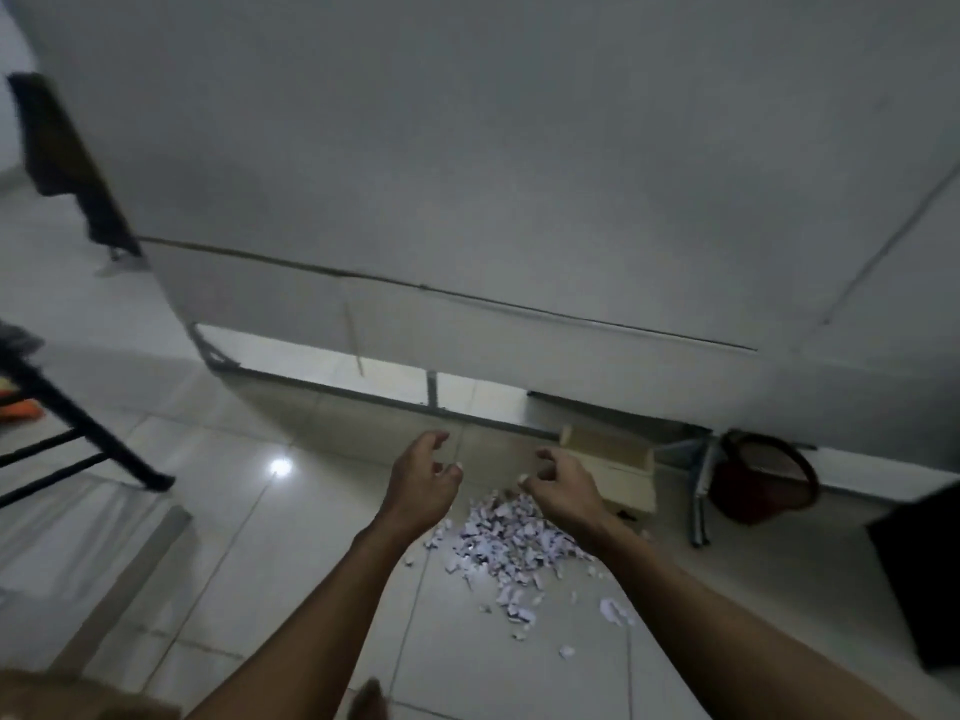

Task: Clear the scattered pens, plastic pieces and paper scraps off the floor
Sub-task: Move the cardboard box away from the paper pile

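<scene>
Head view, the only one. Both arms reach forward and down over the floor [218, 511]. Left hand [422, 478] hangs with fingers loosely curled and thumb apart, nothing visible in it. Right hand [558, 483] has its fingers drawn in; a small whitish bit shows at the fingertips, possibly a paper scrap, but blur makes it impossible to tell whether it is pinched or just behind the hand.

Paper scraps [511, 543]: a loose pile on the floor, below and between the two hands, closer to the right wrist. Stray pieces trail off toward the person, beside the right forearm. No pens or plastic pieces can be made out here.

Step, as a judgement: gathering the paper. The pile looks already collected into one heap, so the task seems partway through, with the scraps not yet off the floor. Next move likely calls for both hands coming down on either side of the heap, cupping inward and scooping, then a second pass for the strays. Thin scraps on smooth tile will slide rather than lift, so fingers need to get under the edge.

An open cardboard box [615, 472] sits just beyond the right hand, touching or nearly touching the pile: a plausible drop point. A red basket [763, 480] stands further out to the right.

Surface: glossy pale tile with a lamp glare left of the left hand. Dim room. A large white panel [467, 174] on a metal frame stands beyond the hands; black chair legs [78, 439] are far left.
</scene>
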Action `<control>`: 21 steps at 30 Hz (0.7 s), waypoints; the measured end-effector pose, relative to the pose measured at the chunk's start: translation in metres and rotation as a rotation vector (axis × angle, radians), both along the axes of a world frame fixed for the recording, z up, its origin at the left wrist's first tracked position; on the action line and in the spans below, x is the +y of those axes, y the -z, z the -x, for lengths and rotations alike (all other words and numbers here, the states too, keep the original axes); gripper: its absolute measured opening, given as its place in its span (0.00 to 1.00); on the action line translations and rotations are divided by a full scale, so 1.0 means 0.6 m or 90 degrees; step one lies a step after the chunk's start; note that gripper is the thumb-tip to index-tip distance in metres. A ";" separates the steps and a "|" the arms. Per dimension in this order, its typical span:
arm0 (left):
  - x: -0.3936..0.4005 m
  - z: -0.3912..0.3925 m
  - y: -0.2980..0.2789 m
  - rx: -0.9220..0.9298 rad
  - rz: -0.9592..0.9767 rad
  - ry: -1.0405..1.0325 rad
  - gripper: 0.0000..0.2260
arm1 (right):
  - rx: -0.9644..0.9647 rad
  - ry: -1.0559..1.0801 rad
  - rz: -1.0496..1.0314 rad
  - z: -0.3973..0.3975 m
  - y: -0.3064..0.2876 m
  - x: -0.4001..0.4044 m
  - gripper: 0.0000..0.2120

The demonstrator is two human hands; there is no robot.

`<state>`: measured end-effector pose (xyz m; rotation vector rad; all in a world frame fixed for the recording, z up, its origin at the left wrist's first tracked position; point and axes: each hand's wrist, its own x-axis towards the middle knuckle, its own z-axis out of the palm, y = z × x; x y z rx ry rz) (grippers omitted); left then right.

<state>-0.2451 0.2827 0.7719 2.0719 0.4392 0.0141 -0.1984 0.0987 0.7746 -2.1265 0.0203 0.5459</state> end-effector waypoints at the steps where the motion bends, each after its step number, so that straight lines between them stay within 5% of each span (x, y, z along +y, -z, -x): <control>1: -0.029 -0.014 -0.002 -0.002 -0.003 0.025 0.21 | -0.002 0.026 -0.003 -0.004 -0.003 -0.035 0.26; 21: -0.304 -0.288 0.050 0.083 0.000 0.287 0.21 | 0.055 0.254 0.062 -0.154 0.019 -0.333 0.22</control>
